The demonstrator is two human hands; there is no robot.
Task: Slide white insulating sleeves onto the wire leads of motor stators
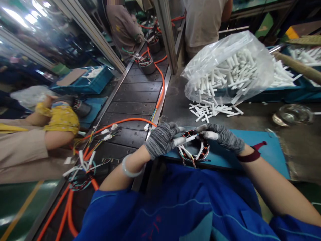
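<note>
Both my hands wear grey knit gloves. My left hand (162,139) is closed around a white sleeve tube (187,139) that reaches across a round wound stator (194,149). My right hand (220,135) pinches the other end of that tube at the stator's upper right edge. The stator lies on a blue mat (271,154) close to my body, with white-sleeved leads hanging off its front.
A clear bag of white tubes (228,67) stands behind, with loose tubes (213,110) spilled before it. A dark conveyor (132,107) with orange cable (160,87) and stators runs left. Other persons work at far left and at the back. A glass dish (292,114) sits right.
</note>
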